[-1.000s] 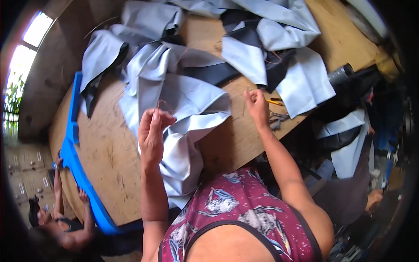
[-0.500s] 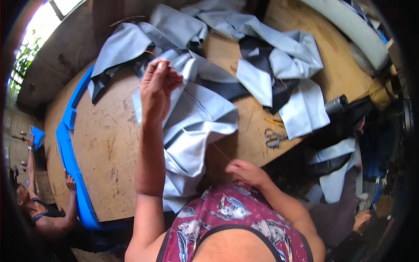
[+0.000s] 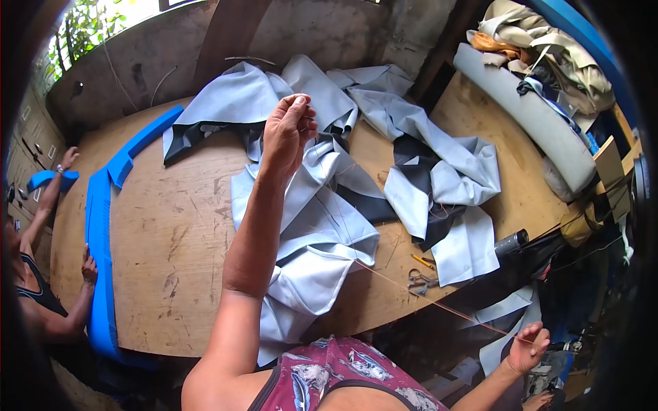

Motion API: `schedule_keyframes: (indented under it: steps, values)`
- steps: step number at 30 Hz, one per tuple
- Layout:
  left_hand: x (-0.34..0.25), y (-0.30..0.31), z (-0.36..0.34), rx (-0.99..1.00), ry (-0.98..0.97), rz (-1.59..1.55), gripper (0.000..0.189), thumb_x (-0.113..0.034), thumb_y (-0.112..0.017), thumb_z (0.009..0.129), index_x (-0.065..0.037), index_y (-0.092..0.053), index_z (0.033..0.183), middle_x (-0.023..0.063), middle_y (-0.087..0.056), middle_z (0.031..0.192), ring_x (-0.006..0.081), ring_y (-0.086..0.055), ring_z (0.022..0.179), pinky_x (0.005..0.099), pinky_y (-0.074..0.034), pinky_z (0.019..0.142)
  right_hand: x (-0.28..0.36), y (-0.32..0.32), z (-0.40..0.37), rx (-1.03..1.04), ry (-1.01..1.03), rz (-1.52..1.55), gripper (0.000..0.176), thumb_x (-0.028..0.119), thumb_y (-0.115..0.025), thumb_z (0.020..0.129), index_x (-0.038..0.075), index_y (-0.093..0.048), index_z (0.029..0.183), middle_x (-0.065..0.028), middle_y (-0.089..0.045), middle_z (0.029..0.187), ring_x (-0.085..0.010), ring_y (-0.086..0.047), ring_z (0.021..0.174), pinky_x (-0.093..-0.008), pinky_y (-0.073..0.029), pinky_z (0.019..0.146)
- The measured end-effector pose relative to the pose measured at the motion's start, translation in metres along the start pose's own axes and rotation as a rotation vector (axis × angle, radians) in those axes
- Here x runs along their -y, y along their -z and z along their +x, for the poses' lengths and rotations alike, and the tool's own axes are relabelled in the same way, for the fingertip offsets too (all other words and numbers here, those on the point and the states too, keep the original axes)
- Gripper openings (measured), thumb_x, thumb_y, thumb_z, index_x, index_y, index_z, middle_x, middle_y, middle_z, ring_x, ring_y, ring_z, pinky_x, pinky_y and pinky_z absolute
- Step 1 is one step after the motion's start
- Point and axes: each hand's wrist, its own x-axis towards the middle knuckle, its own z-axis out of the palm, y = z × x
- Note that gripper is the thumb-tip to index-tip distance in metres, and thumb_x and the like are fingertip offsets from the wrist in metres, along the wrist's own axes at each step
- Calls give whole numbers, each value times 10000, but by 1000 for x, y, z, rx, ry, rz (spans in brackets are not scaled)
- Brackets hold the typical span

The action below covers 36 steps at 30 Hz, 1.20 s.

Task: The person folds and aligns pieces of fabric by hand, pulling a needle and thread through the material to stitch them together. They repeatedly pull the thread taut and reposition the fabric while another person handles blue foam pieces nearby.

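My left hand [image 3: 293,130] is raised over the grey fabric, its thumb and fingertips pinched together; what they hold is too small to make out. My right hand [image 3: 529,348] is out at the lower right, past the table edge, with its fingers curled at the end of a thin orange thread [image 3: 439,305]. The thread runs taut from that hand to the light grey fabric [image 3: 306,274], which lies crumpled on the table in front of me. Scissors [image 3: 419,282] and a yellow tool [image 3: 423,261] lie right of the fabric.
On the wooden table [image 3: 171,240], a long blue piece [image 3: 100,260] runs along the left, where another person's hand [image 3: 90,267] touches it. More grey and black fabric [image 3: 473,168] lies at the back right, near a dark cylinder [image 3: 511,243] and a long grey padded piece [image 3: 528,116].
My right hand has moved away to the right, stretching the thread. My left hand stays raised. The view has shifted, and the other person's blue piece at far left sits differently.
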Motion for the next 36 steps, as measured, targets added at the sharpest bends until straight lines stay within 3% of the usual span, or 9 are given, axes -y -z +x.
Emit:
schedule_keyframes:
  steps: [3,6,10,12,14,24,28,32,36]
  values:
    - [-8,-8,-1,-12,-62,2,146,-172,-538,999,-48,-587,1059,1,-555,823,45,-421,554,183,-350,496,6,-7,5,-13,45,228,406,332,-633,943,117,-444,655,-97,-563,885,-181,-584,821,-339,-543,801]
    - [-11,-18,-19,52,-15,71,154,-165,-550,987,-29,-584,1051,-9,-533,811,28,-401,547,180,-324,484,-2,-39,28,196,83,682,252,273,-611,958,70,-518,841,-55,-541,923,-193,-555,897,-343,-536,822]
    - [20,-61,-89,160,198,209,196,-216,-643,938,-25,-624,980,-16,-565,775,31,-490,588,175,-383,518,-71,-123,44,-36,24,869,268,237,-697,880,30,-554,972,-54,-541,944,-164,-517,860,-316,-480,734]
    - [38,-77,-124,282,299,220,201,-207,-655,934,-11,-660,977,14,-631,819,61,-566,657,207,-446,572,-109,-171,40,-78,-70,125,134,129,-658,883,-2,-639,902,-80,-608,872,-150,-558,731,-287,-470,672]
    - [47,-90,-152,309,410,218,206,-188,-664,928,3,-681,1004,39,-668,874,72,-596,702,218,-475,617,-136,-203,37,148,-193,-92,142,105,-608,918,-16,-679,940,-94,-680,898,-140,-624,793,-273,-503,747]
    - [57,-80,-173,242,458,113,214,-183,-665,935,22,-681,995,33,-679,842,69,-595,738,208,-466,675,-175,-219,30,324,-398,-16,165,130,-605,960,-26,-656,964,-59,-666,872,-94,-620,832,-247,-500,781]
    - [63,-79,-176,209,334,320,193,-178,-704,905,12,-700,945,30,-672,832,65,-588,726,204,-450,639,-180,-231,34,107,-226,-83,129,108,-626,948,-20,-640,955,-49,-660,856,-76,-616,833,-222,-501,758]
    - [68,-81,-178,206,68,688,166,-165,-748,859,-6,-739,908,41,-658,778,79,-583,690,214,-442,606,-189,-225,40,141,-303,-195,139,118,-652,937,-18,-644,967,-42,-668,869,-75,-633,816,-213,-520,739]
    - [63,-86,-178,195,75,739,118,-101,-740,854,5,-746,906,68,-686,807,108,-629,759,236,-483,691,-196,-225,40,104,-286,-134,148,120,-635,949,-27,-644,965,-51,-674,890,-84,-638,820,-219,-527,747]
